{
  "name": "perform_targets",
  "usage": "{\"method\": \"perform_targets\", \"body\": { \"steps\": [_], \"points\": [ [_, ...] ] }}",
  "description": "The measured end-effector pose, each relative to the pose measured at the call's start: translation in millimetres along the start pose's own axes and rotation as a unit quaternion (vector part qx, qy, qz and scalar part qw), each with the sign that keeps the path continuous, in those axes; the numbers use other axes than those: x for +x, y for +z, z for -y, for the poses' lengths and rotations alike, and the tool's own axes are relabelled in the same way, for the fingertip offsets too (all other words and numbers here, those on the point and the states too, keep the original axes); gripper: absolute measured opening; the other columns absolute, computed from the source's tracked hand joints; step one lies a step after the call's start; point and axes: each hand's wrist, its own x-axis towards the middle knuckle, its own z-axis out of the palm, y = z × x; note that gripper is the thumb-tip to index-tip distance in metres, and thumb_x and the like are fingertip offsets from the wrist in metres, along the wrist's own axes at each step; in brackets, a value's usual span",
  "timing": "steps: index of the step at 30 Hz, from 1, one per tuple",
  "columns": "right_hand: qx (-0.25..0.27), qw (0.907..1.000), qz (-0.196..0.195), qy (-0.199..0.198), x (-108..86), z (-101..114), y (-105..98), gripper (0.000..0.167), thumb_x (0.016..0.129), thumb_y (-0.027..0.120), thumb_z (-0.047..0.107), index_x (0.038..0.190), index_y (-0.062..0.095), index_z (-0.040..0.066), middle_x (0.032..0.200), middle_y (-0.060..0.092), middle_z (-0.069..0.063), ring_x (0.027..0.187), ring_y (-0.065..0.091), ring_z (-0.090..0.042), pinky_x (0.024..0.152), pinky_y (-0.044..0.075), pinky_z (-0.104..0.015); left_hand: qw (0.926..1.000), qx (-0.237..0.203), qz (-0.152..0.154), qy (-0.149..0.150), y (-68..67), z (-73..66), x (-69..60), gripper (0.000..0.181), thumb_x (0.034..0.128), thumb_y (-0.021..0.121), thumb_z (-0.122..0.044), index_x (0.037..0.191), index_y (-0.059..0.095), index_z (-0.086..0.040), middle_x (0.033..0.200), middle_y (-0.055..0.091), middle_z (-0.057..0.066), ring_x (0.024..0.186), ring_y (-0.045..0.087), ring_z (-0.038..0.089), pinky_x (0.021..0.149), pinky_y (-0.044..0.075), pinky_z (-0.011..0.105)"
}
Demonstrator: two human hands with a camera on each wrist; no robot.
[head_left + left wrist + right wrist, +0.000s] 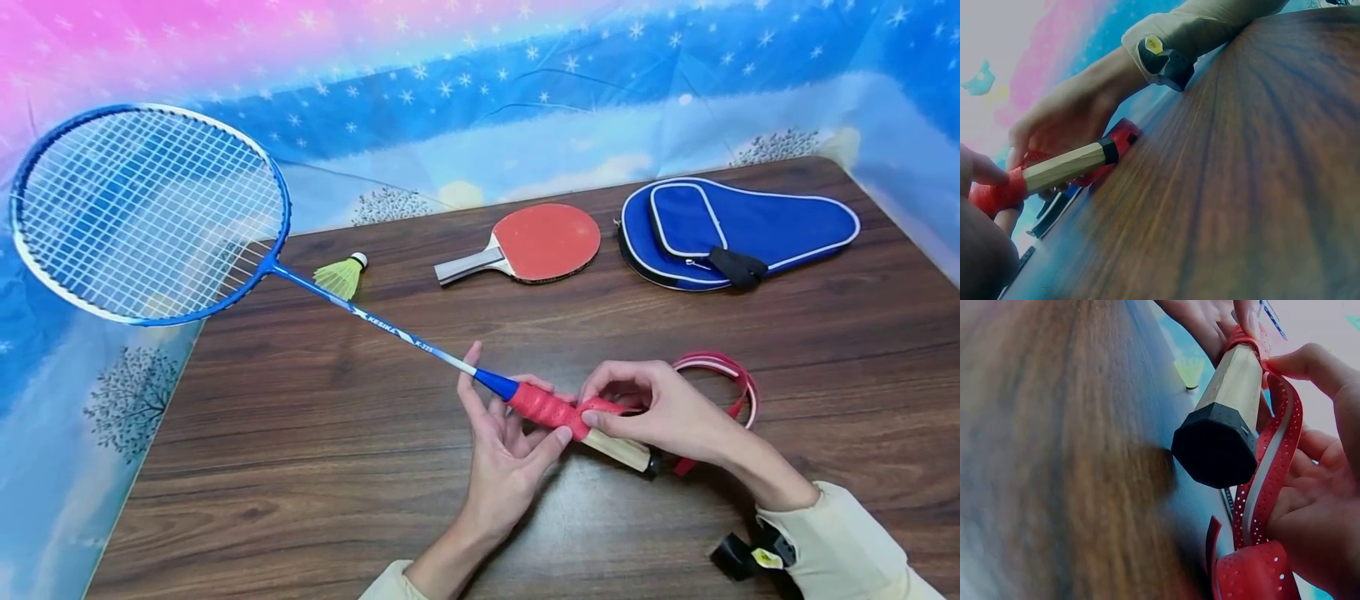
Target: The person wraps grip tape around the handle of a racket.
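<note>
A blue and white badminton racket [382, 327] slants across the head view, its strung head up at the left. Red perforated grip tape [546, 408] wraps the upper handle. Below it the bare wooden handle [1230, 384] shows down to a black butt cap [1215, 447]. My left hand [510, 454] holds the wrapped part from below, thumb on the tape and index finger extended along the shaft. With thumb and fingers, my right hand [663, 408] pinches the tape at the edge of the wrapping. The tape's loose length [1272, 462] hangs from there and curls beside the handle.
Toward the back of the brown wooden table [300, 467] lie a yellow shuttlecock [341, 275], a red table tennis bat [547, 242] and a blue zipped bat case [780, 225]. A patterned cloth [450, 92] hangs behind. A black wrist device [738, 557] sits at my right sleeve.
</note>
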Motion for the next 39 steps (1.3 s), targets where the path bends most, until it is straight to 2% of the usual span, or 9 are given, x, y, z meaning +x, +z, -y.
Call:
{"method": "perform_targets", "body": {
  "steps": [3, 6, 11, 15, 17, 23, 30, 36, 39],
  "points": [
    [0.0, 1.0, -0.003, -0.001, 0.0, 0.4, 0.8, 0.011, 0.09, 0.074, 0.018, 0.099, 0.067, 0.018, 0.1, 0.068, -0.002, 0.088, 0.062, -0.024, 0.075, 0.055, -0.032, 0.9999, -0.016, 0.005, 0.001, 0.2, 0.5, 0.2, 0.108, 0.0818, 0.062, 0.023, 0.153, -0.003, -0.027, 0.124, 0.041, 0.036, 0.113, 0.053, 0.054, 0.091, 0.052, 0.049],
    [0.005, 0.9999, -0.005, -0.009, -0.6, -0.3, 1.3, 0.011, 0.09, 0.073, 0.015, 0.098, 0.067, 0.017, 0.098, 0.067, -0.002, 0.088, 0.062, -0.025, 0.073, 0.054, -0.032, 0.9999, -0.011, 0.007, -0.007, 0.7, 1.2, 0.0, 0.109, 0.0816, 0.063, 0.022, 0.153, -0.003, -0.028, 0.126, 0.039, 0.039, 0.115, 0.053, 0.053, 0.089, 0.053, 0.049],
    [0.016, 0.9997, 0.006, -0.019, -1.7, -1.0, 0.7, 0.014, 0.088, 0.076, 0.014, 0.098, 0.067, 0.015, 0.097, 0.067, -0.004, 0.085, 0.063, -0.025, 0.072, 0.055, -0.032, 0.9985, 0.03, -0.014, -0.044, 1.1, 2.2, -1.2, 0.112, 0.0809, 0.07, 0.015, 0.153, 0.0, -0.034, 0.125, 0.043, 0.037, 0.11, 0.056, 0.045, 0.08, 0.058, 0.043],
    [0.002, 0.9999, 0.01, -0.008, -2.3, -0.1, -0.6, 0.016, 0.086, 0.078, 0.017, 0.099, 0.068, 0.017, 0.096, 0.067, -0.003, 0.083, 0.061, -0.024, 0.071, 0.055, -0.032, 0.9971, 0.027, -0.031, -0.065, 1.4, 2.9, -1.5, 0.111, 0.0811, 0.071, 0.014, 0.152, 0.003, -0.037, 0.122, 0.042, 0.038, 0.108, 0.055, 0.041, 0.077, 0.059, 0.038],
    [-0.004, 0.9999, 0.013, -0.001, -3.0, 0.1, -1.6, 0.016, 0.087, 0.077, 0.018, 0.1, 0.068, 0.018, 0.097, 0.067, -0.002, 0.085, 0.062, -0.024, 0.073, 0.055, -0.032, 0.9968, 0.023, -0.036, -0.068, 1.5, 3.0, -1.8, 0.11, 0.081, 0.07, 0.015, 0.152, 0.004, -0.037, 0.122, 0.042, 0.039, 0.109, 0.054, 0.044, 0.078, 0.058, 0.038],
    [-0.015, 0.9996, 0.022, 0.004, -3.6, -2.0, -5.0, 0.016, 0.089, 0.075, 0.016, 0.102, 0.068, 0.019, 0.096, 0.067, -0.001, 0.088, 0.063, -0.023, 0.079, 0.055, -0.032, 0.9977, 0.016, -0.039, -0.053, 2.3, 2.7, -2.0, 0.109, 0.0813, 0.069, 0.016, 0.153, 0.004, -0.034, 0.12, 0.045, 0.037, 0.11, 0.051, 0.052, 0.076, 0.059, 0.04],
    [-0.029, 0.9995, 0.01, -0.01, -2.5, -2.8, -3.2, 0.016, 0.087, 0.077, 0.02, 0.101, 0.068, 0.021, 0.094, 0.068, 0.001, 0.086, 0.063, -0.021, 0.075, 0.054, -0.032, 0.9984, 0.0, -0.034, -0.044, 2.3, 1.1, -1.7, 0.112, 0.0819, 0.066, 0.019, 0.154, 0.0, -0.036, 0.119, 0.048, 0.036, 0.113, 0.05, 0.05, 0.081, 0.057, 0.043],
    [-0.048, 0.9981, -0.01, -0.038, -1.4, -0.3, -3.9, 0.018, 0.085, 0.079, 0.022, 0.1, 0.069, 0.023, 0.092, 0.069, 0.003, 0.084, 0.061, -0.017, 0.072, 0.054, -0.03, 0.9991, -0.009, -0.027, -0.032, 2.3, 0.1, -0.7, 0.11, 0.0834, 0.065, 0.019, 0.155, -0.001, -0.034, 0.117, 0.048, 0.037, 0.112, 0.049, 0.052, 0.083, 0.057, 0.044],
    [-0.044, 0.9981, -0.014, -0.042, -1.5, 0.8, -4.3, 0.016, 0.086, 0.078, 0.02, 0.1, 0.071, 0.022, 0.091, 0.068, 0.003, 0.081, 0.059, -0.018, 0.067, 0.052, -0.03, 0.9994, -0.006, -0.023, -0.025, 2.7, -0.4, -0.5, 0.109, 0.0833, 0.064, 0.02, 0.155, 0.0, -0.032, 0.116, 0.049, 0.037, 0.111, 0.049, 0.054, 0.083, 0.057, 0.044]
  ]
}}
